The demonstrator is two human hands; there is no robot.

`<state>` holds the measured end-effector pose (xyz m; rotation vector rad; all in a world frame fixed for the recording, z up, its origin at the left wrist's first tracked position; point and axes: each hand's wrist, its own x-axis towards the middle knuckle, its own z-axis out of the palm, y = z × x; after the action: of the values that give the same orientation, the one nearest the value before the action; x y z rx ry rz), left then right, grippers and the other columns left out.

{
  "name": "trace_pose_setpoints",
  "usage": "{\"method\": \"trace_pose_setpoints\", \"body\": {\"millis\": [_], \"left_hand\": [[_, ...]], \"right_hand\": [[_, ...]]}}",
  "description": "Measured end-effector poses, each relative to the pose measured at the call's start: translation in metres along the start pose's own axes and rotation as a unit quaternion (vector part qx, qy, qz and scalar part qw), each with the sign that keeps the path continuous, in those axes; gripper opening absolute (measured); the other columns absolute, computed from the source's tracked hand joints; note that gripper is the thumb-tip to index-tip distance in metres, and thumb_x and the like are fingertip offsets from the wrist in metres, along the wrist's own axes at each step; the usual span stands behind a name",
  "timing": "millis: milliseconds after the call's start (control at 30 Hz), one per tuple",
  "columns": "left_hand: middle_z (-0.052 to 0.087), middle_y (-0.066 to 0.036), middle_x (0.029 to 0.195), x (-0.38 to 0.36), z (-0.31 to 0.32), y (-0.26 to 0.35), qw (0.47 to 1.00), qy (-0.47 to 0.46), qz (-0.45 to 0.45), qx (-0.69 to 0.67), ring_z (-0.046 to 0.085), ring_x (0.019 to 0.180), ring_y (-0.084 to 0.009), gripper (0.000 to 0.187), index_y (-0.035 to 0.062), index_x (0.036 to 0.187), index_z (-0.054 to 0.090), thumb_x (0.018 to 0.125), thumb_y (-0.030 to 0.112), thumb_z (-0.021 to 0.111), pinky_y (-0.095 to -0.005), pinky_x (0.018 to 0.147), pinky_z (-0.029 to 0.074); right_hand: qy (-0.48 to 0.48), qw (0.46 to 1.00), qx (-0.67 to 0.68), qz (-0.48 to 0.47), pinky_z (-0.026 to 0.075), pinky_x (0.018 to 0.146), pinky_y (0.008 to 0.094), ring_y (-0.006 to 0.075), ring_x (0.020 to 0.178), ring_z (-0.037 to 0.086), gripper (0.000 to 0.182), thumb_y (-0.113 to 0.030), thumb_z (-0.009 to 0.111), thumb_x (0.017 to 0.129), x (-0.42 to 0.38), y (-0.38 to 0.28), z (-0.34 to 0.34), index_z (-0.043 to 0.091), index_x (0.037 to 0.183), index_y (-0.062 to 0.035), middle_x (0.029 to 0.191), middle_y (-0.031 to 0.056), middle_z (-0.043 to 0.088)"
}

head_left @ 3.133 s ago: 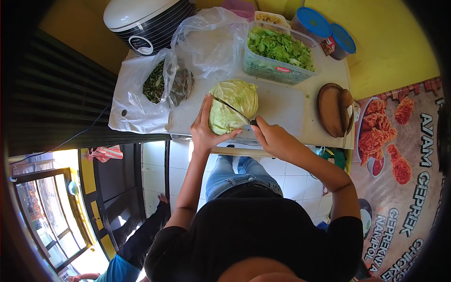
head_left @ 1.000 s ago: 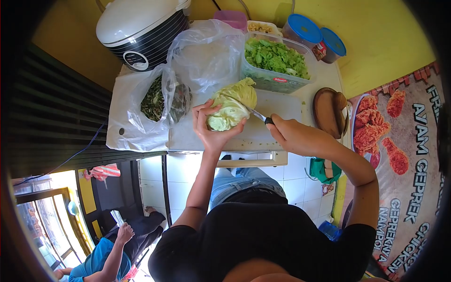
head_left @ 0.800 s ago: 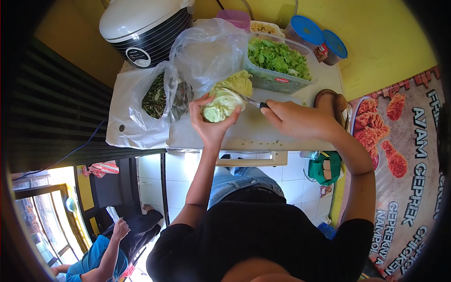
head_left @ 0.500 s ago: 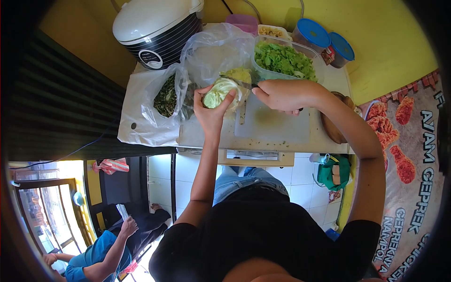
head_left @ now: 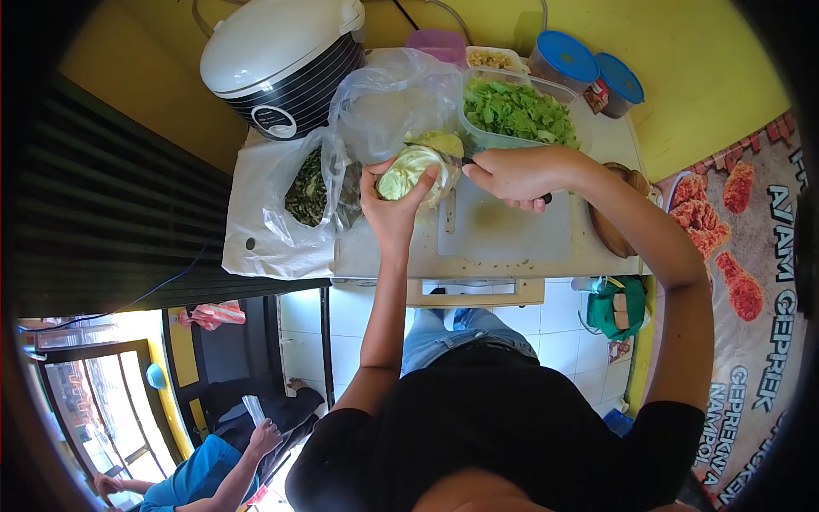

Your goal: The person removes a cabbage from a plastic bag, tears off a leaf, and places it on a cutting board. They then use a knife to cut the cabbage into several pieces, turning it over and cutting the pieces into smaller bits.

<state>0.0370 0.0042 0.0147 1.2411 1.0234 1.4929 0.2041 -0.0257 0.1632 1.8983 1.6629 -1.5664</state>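
The pale tabletop [head_left: 375,260] stands against the yellow wall, and a banner [head_left: 759,290] with pictures of fried chicken is at the right. At the far left corner is a rice cooker [head_left: 281,60], white above and dark with stripes below. In the lower left there is also a person in a blue shirt [head_left: 200,465], holding something pale. On the tabletop, a cutting board [head_left: 503,239] lies near the front edge. Behind it is a clear box [head_left: 483,135] of cut green leaves, and to the left of this box a clear plastic bag [head_left: 388,90]. Nearer the left edge, a white bag [head_left: 277,247] has dark leaves inside. A brown mortar [head_left: 604,229] is partly hidden by the right forearm. At the back stand 2 tubs with blue lids [head_left: 568,56]. The cabbage [head_left: 406,177] is in front of the clear bag; I cannot tell if it touches the surface below. The left hand [head_left: 397,200] grips it, with the thumb on its right side. The right hand [head_left: 520,173] is closed around a knife [head_left: 466,161], whose blade is hard to see.
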Motion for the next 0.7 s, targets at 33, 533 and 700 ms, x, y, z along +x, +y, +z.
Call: {"method": "trace_pose_setpoints", "body": {"millis": [33, 533, 700], "left_hand": [[0.06, -0.008, 0.093, 0.001, 0.0, -0.002, 1.0, 0.002, -0.001, -0.011, 0.058, 0.084, -0.0146, 0.05, -0.0017, 0.094, 0.057, 0.062, 0.02, 0.089, -0.027, 0.079, 0.047], [0.057, -0.008, 0.094, -0.002, 0.003, -0.014, 0.997, 0.013, 0.055, 0.047, 0.057, 0.085, -0.0171, 0.054, -0.001, 0.094, 0.059, 0.059, 0.025, 0.09, -0.0299, 0.078, 0.047], [0.06, -0.008, 0.093, 0.013, -0.001, -0.009, 1.0, 0.004, -0.002, -0.007, 0.058, 0.081, -0.0136, 0.051, -0.0024, 0.096, 0.059, 0.062, 0.019, 0.089, -0.0258, 0.075, 0.048]], "right_hand": [[0.01, 1.0, -0.001, -0.013, 0.037, 0.037, 0.0278, 0.0126, 0.044, 0.038, 0.037, -0.035, 0.027, 0.101, -0.001, -0.001, 0.002, 0.036, 0.086, -0.0015, 0.06, 0.0048, 0.042], [0.112, 0.992, -0.029, -0.057, 0.045, 0.041, 0.0334, 0.0183, 0.042, 0.05, 0.035, -0.036, 0.029, 0.1, 0.028, 0.022, 0.032, 0.042, 0.104, -0.0035, 0.063, 0.0083, 0.052], [0.05, 0.998, 0.005, -0.044, 0.041, 0.041, 0.0309, 0.0158, 0.044, 0.046, 0.038, -0.038, 0.027, 0.099, 0.044, 0.013, 0.013, 0.042, 0.097, -0.004, 0.064, 0.0073, 0.047]]}}
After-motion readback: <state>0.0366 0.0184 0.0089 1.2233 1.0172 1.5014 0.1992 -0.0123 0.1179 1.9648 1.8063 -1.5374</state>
